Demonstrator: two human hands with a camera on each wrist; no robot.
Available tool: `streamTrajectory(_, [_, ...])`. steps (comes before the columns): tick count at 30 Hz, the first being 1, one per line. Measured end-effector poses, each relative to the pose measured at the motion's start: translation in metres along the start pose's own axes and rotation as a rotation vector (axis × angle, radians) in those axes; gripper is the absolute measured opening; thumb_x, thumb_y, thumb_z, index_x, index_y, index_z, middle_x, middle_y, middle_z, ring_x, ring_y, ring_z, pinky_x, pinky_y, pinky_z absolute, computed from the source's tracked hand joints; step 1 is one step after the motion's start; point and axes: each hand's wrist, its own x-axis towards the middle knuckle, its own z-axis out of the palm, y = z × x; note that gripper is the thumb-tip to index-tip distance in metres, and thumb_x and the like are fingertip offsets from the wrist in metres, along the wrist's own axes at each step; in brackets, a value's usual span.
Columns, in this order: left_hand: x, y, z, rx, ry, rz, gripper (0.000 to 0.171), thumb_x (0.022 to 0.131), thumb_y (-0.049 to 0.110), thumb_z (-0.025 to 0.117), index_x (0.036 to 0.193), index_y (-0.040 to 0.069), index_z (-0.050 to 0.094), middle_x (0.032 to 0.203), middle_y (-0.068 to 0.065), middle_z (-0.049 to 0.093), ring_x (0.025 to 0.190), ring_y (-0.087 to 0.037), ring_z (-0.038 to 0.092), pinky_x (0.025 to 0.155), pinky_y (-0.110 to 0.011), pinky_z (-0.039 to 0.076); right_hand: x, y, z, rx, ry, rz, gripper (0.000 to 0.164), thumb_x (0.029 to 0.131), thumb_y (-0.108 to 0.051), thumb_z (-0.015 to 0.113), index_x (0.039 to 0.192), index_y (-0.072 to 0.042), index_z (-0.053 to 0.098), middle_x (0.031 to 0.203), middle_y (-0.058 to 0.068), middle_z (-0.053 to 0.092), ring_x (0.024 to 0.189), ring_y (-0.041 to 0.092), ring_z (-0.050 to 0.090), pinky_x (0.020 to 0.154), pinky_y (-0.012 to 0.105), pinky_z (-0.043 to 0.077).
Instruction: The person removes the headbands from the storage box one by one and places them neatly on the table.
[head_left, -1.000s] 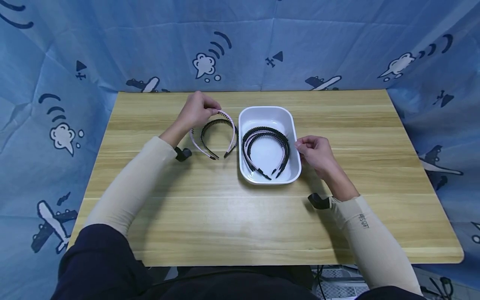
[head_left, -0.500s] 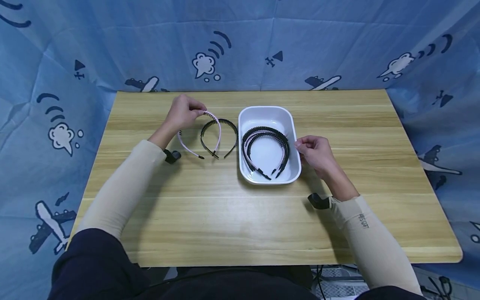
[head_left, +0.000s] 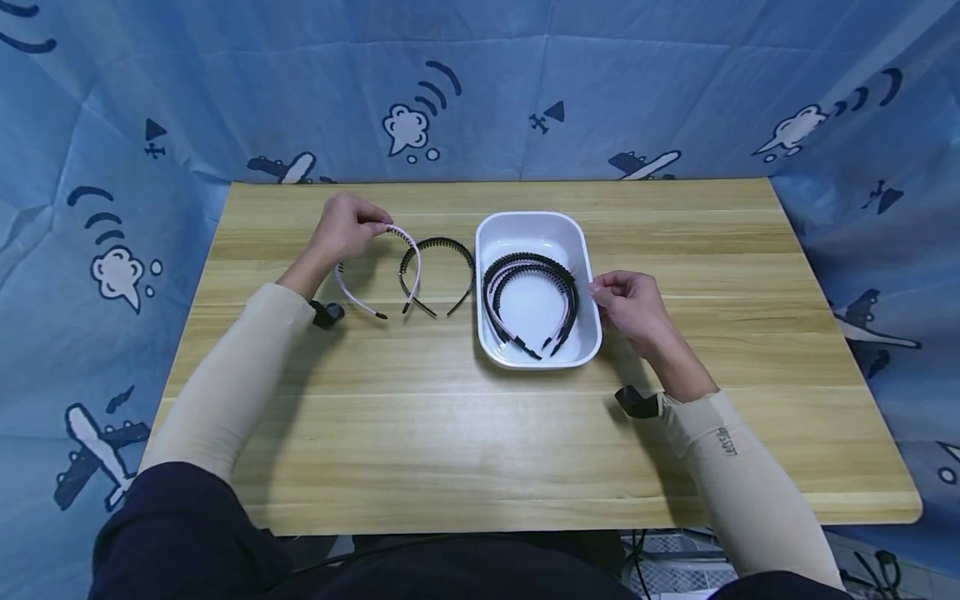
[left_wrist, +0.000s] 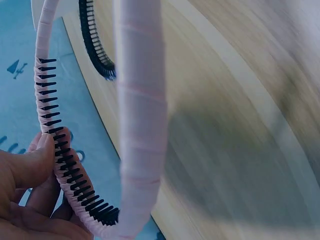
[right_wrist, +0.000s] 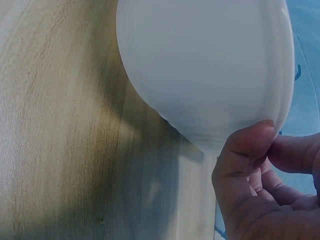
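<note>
My left hand [head_left: 348, 227] pinches the top of a pale pink headband [head_left: 417, 265] with small black teeth along its inside. Its two ends point toward me, and its right arm overlaps a black toothed headband [head_left: 446, 242] on the table. In the left wrist view, thumb and fingers squeeze the toothed pink band [left_wrist: 141, 110]. My right hand [head_left: 630, 302] holds the right rim of a white plastic basin [head_left: 536, 227] between thumb and fingers; the right wrist view shows this grip on the basin's edge [right_wrist: 285, 65]. Inside the basin lie several nested headbands [head_left: 527, 260], black and pink.
The wooden table [head_left: 480, 450] extends all around the basin. A blue curtain [head_left: 495, 100] with airplane prints hangs behind and at both sides. Below the table's front edge, a white mesh basket [head_left: 686, 562] and cables show at the right.
My left hand has moved left with the pink headband, drawing it partly away from the black headband on the table. My right hand and the basin have stayed put.
</note>
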Motion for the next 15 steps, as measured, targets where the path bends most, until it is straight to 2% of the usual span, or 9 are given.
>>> streamTrajectory(9, [-0.002, -0.018, -0.006, 0.013, 0.028, -0.036, 0.021, 0.103, 0.006, 0.065, 0.118, -0.002, 0.078, 0.125, -0.024, 0.075, 0.115, -0.033, 0.068, 0.100, -0.042, 0.054, 0.001, 0.001, 0.000, 0.001, -0.001, -0.004, 0.031, 0.107, -0.012, 0.059, 0.125, 0.013, 0.058, 0.078, -0.009, 0.059, 0.069, 0.003, 0.058, 0.061, 0.023, 0.055])
streamTrajectory(15, [-0.001, -0.025, -0.008, 0.013, 0.020, -0.068, 0.022, 0.103, 0.004, 0.064, 0.119, -0.002, 0.077, 0.126, -0.025, 0.074, 0.118, -0.035, 0.066, 0.105, -0.045, 0.053, 0.001, 0.001, 0.000, 0.002, 0.001, 0.000, 0.032, 0.107, -0.012, 0.060, 0.126, 0.013, 0.058, 0.077, -0.009, 0.060, 0.068, 0.003, 0.058, 0.061, 0.024, 0.055])
